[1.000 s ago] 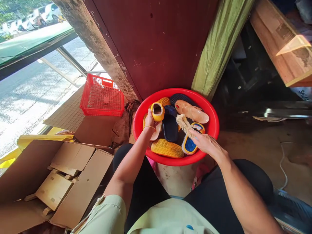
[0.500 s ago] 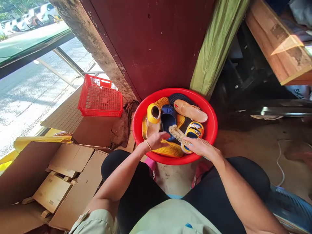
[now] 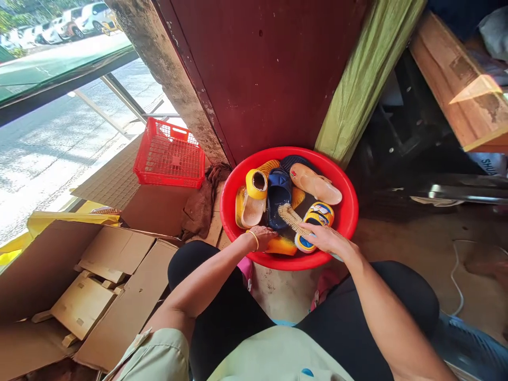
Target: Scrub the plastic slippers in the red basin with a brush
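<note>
A red basin [image 3: 349, 211] holds several slippers and dark water. My right hand [image 3: 323, 238] is closed on the end of a pale-bristled scrub brush [image 3: 291, 217], its bristles facing up. Under that hand lies a small yellow and blue cartoon slipper [image 3: 320, 211]. At the near rim, my left hand [image 3: 263, 236] grips a yellow slipper [image 3: 282, 245]; its fingertips are partly hidden. Just beyond it lies a navy slide [image 3: 279, 193]. A yellow and white shoe [image 3: 254, 203] rests on the left, and a beige slipper [image 3: 315, 184] at the back right.
Left of the basin are a red plastic crate [image 3: 170, 159], a brown cloth [image 3: 200, 209] and an open cardboard box [image 3: 119, 312] with wooden pieces. A dark red door [image 3: 262, 79] and a green curtain [image 3: 361, 84] stand behind. A white cable [image 3: 456, 270] lies on the right floor.
My left hand has come down from above the yellow slipper and closed on its edge; the slipper now looks tilted. My right hand stays on the brush. The view has shifted slightly.
</note>
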`<control>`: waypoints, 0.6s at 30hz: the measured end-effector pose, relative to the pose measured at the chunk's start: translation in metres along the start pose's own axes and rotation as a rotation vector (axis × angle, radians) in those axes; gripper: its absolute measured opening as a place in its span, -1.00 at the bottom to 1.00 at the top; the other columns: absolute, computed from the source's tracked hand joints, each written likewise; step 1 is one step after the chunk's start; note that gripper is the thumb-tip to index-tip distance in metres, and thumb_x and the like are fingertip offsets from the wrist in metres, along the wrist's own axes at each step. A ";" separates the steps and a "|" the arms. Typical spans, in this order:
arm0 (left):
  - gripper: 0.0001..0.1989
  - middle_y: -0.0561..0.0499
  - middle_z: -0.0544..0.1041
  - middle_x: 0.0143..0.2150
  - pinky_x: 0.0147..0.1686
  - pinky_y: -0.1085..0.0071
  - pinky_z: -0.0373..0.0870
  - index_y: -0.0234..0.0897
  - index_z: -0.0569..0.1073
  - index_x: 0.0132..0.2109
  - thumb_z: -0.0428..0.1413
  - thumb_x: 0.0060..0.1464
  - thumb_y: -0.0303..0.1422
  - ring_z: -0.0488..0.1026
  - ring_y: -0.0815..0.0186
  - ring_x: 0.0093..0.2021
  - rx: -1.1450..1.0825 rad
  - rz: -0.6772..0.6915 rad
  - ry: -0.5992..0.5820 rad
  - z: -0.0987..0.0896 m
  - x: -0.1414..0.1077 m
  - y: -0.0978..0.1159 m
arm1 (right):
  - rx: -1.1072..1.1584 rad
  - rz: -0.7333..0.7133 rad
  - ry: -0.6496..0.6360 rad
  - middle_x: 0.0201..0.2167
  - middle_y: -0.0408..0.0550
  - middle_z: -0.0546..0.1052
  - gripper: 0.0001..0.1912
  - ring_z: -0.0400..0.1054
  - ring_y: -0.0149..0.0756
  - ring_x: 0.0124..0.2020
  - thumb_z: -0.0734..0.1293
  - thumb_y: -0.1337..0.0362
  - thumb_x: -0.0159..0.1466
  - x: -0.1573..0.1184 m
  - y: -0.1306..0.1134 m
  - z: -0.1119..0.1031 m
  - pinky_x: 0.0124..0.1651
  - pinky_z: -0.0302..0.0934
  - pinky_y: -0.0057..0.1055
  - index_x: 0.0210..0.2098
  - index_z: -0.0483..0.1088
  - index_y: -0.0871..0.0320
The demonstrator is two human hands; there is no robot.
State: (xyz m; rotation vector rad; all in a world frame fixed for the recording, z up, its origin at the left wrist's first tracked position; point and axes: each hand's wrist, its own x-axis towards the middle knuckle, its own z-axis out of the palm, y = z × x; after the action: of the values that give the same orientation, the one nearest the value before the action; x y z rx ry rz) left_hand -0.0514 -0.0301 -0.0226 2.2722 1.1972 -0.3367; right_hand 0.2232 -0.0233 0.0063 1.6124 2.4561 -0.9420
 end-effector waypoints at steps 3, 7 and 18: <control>-0.34 -0.08 0.57 0.11 0.12 0.27 0.31 -0.09 0.45 0.20 0.25 -0.13 -0.40 0.49 0.07 0.10 -0.135 0.052 0.026 -0.014 -0.008 -0.010 | 0.051 -0.010 0.013 0.23 -0.08 0.45 -0.44 0.40 -0.10 0.16 0.23 0.10 0.36 -0.002 0.003 -0.004 0.16 0.27 -0.22 0.34 0.23 -0.15; -0.39 -0.08 0.59 0.07 0.08 0.31 0.34 -0.11 0.50 0.16 0.25 -0.13 -0.37 0.51 0.06 0.07 -0.291 0.102 0.087 -0.035 -0.018 -0.016 | 0.058 0.026 0.012 0.17 -0.03 0.49 -0.46 0.44 -0.07 0.10 0.21 0.12 0.36 0.000 0.004 -0.003 0.10 0.32 -0.19 0.33 0.27 -0.12; -0.41 -0.11 0.65 -0.22 -0.20 0.25 0.53 -0.33 0.53 0.04 0.30 -0.04 -0.04 0.59 0.13 -0.25 -1.354 0.077 0.481 -0.045 0.007 0.005 | 0.450 0.237 0.385 -0.36 -0.05 0.59 -0.28 0.42 -0.31 -0.59 0.08 -0.02 0.40 0.005 -0.001 -0.016 -0.53 0.35 -0.41 0.46 -0.04 0.13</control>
State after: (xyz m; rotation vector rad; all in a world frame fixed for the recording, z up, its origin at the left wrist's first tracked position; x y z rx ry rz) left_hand -0.0449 -0.0024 0.0129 1.1645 1.0113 0.8626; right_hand 0.2244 -0.0113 0.0178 2.3681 2.2955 -1.3192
